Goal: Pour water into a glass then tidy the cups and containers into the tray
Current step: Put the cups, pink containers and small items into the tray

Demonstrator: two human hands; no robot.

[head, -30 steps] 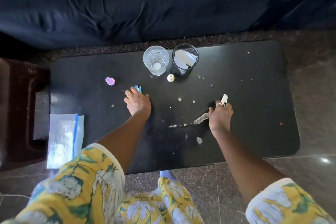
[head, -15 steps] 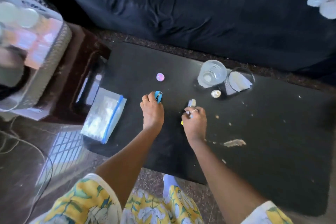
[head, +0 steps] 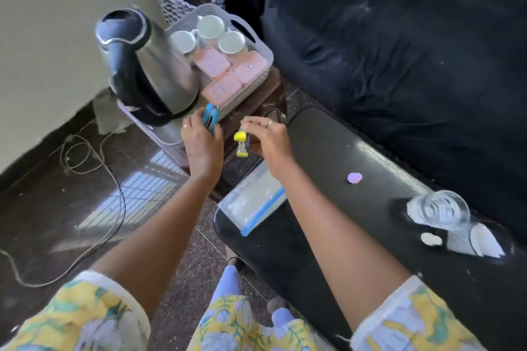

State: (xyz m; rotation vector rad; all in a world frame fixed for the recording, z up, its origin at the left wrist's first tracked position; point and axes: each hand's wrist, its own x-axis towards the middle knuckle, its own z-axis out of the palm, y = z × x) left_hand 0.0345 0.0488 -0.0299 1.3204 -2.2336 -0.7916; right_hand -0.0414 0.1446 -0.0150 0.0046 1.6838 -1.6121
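Grips small blue tool [head: 210, 117] in left hand [head: 202, 142], fingers curled round it, just short of tray [head: 258, 43] near rim. Pinches yellow stapler-like item [head: 241, 145] in right hand [head: 271, 142] fingertips, close beside, over side table [head: 273, 94] near edge. Finds glass [head: 439, 211] upright by black table [head: 328, 151] far edge, just beside mesh cup [head: 470, 239]; zip bag [head: 251, 202] overhanging left end.

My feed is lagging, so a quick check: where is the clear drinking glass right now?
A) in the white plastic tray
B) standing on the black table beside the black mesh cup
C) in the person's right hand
B: the clear drinking glass stands on the black table, right beside the black mesh cup.
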